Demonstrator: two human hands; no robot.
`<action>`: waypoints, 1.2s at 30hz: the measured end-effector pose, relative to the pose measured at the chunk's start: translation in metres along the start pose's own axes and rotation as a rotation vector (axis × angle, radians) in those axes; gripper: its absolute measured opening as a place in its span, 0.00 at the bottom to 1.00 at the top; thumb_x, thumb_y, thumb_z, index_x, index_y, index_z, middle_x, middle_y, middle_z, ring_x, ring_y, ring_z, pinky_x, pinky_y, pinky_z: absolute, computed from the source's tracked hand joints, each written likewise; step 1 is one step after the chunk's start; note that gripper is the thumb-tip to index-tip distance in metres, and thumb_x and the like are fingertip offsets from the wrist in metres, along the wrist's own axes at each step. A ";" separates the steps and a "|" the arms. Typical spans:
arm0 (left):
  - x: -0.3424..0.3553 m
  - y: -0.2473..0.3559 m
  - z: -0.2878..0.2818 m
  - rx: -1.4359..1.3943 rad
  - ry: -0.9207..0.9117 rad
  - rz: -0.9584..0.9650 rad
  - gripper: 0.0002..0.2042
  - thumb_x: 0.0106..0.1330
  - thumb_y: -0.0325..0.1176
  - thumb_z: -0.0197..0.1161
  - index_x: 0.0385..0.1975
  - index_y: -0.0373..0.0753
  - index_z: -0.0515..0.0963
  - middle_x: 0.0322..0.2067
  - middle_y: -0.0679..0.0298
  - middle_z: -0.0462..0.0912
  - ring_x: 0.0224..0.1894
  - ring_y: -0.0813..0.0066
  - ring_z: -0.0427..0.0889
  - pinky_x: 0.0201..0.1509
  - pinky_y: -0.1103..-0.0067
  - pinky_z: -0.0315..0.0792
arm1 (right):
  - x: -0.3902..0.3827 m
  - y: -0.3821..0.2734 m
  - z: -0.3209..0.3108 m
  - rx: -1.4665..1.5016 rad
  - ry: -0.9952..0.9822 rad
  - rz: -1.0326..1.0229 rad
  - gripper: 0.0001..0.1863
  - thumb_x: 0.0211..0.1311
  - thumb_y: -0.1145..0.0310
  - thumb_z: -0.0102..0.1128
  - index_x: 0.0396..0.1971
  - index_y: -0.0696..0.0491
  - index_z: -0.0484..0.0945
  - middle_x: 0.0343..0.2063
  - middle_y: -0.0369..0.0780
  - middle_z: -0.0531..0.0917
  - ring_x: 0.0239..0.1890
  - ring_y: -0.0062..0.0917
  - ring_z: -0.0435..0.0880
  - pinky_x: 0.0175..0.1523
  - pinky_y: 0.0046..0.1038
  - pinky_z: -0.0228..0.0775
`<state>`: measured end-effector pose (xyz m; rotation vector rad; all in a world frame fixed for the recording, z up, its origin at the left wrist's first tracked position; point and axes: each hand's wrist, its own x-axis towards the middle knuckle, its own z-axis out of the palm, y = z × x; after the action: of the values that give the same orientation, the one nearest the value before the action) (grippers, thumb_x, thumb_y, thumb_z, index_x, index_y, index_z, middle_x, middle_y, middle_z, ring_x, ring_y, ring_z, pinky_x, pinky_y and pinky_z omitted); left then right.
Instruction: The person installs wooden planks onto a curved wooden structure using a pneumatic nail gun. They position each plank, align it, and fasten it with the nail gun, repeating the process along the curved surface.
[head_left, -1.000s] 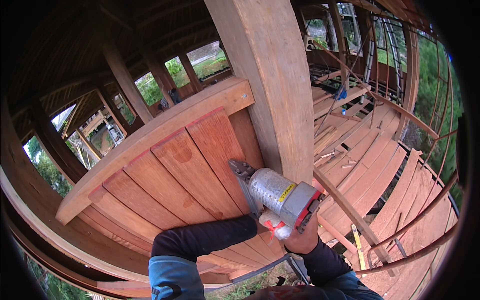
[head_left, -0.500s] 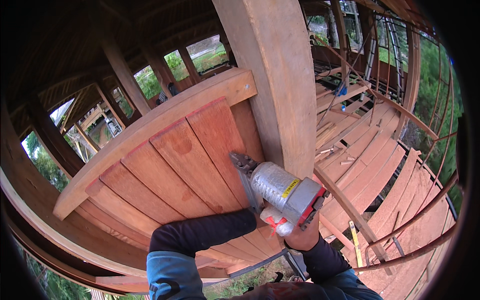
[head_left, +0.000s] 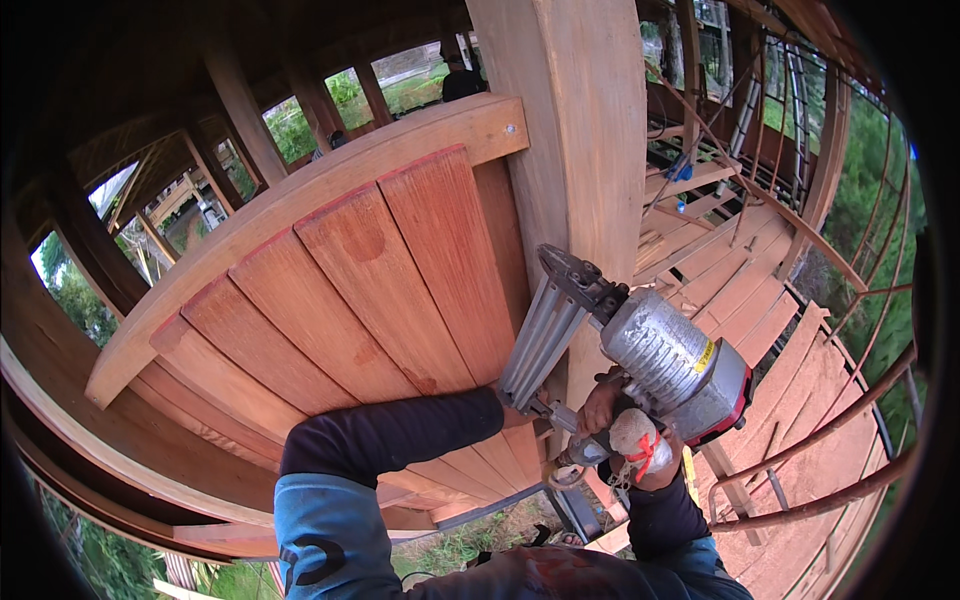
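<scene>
Nail gun (head_left: 652, 340) has shifted right and nose-up, now before the wooden post (head_left: 592, 130) beside the reddish planks (head_left: 365, 290), nose pointing upper-left, long axis slanting to lower right. Right hand (head_left: 602, 408) grasps it; left hand (head_left: 515, 412) at the magazine (head_left: 553, 335) is mostly hidden, grip can't be told. Open timber building (head_left: 240, 110), plank floor (head_left: 810, 400) at right; yellow label (head_left: 706, 355), dark print, on the gun.

We have the slatted panel (head_left: 390, 270) to our left, below the curved rail (head_left: 320, 165), whose right end meets the post (head_left: 590, 130). Beyond the panel's right edge, in front of the post, is the nail gun (head_left: 670, 350), our right hand (head_left: 603, 405) around its handle. Our left sleeve (head_left: 400, 430) crosses the panel's lower part. Behind the rail's right end is 1 person (head_left: 462, 80). Right of the post lies the plank deck (head_left: 790, 410), metal bars (head_left: 860, 488) along its right edge.
</scene>
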<state>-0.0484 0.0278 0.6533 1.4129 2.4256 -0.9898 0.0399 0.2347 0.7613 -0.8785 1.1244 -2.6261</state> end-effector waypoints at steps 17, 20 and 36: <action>0.010 -0.005 0.006 -0.166 -0.048 0.135 0.09 0.60 0.39 0.60 0.32 0.45 0.85 0.36 0.60 0.85 0.45 0.65 0.82 0.47 0.59 0.69 | -0.049 0.011 -0.018 -0.312 0.100 0.060 0.39 0.63 0.44 0.57 0.62 0.60 0.65 0.43 0.44 0.79 0.44 0.33 0.79 0.50 0.35 0.71; 0.020 -0.005 -0.007 -0.117 -0.007 0.143 0.09 0.60 0.39 0.60 0.32 0.45 0.85 0.36 0.60 0.85 0.45 0.65 0.82 0.47 0.59 0.69 | -0.051 0.004 -0.018 -0.807 0.034 0.228 0.30 0.56 0.53 0.67 0.54 0.57 0.76 0.53 0.46 0.80 0.52 0.34 0.82 0.57 0.35 0.72; 0.033 0.016 -0.021 -0.053 0.008 0.088 0.09 0.60 0.39 0.59 0.32 0.45 0.85 0.35 0.60 0.85 0.45 0.65 0.82 0.47 0.60 0.69 | 0.033 -0.017 0.047 -0.978 -0.118 -0.082 0.34 0.37 0.74 0.71 0.51 0.62 0.73 0.30 0.50 0.83 0.33 0.46 0.86 0.40 0.34 0.77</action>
<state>-0.0496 0.0695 0.6474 1.4940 2.3546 -0.8959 0.0414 0.2058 0.8139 -1.1890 2.4090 -1.9311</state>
